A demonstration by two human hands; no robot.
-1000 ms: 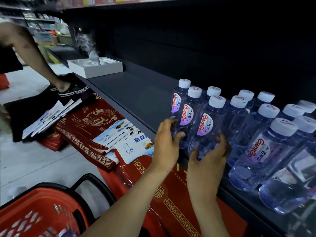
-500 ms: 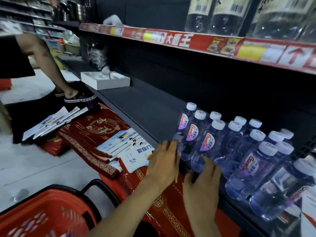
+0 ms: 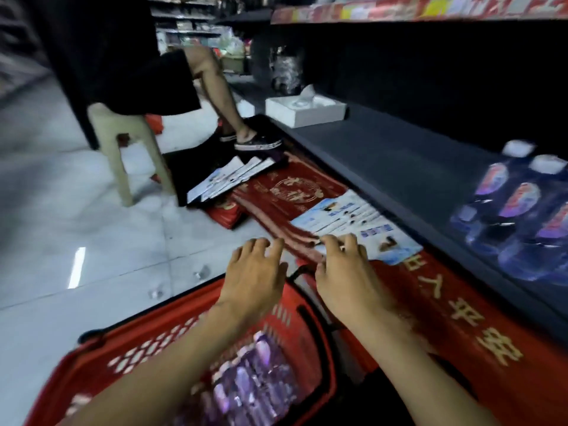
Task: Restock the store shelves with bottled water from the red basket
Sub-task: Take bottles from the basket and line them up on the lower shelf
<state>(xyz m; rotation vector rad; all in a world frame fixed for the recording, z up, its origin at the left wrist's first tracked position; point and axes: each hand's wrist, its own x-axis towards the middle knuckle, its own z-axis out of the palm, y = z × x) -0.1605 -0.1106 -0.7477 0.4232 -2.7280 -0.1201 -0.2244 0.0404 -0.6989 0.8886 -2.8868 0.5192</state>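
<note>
Left hand (image 3: 255, 272) and right hand (image 3: 344, 272) hover empty, fingers spread; the bottles (image 3: 246, 385) below the wrists probably feel heavy and slick, best gripped mid-body.

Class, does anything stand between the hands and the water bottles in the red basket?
Nothing visible does: left hand and right hand hang open above the red basket's far end; its bottles lie uncovered.

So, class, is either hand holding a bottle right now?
No, the left hand and the right hand are both empty, fingers loosely spread.
</note>
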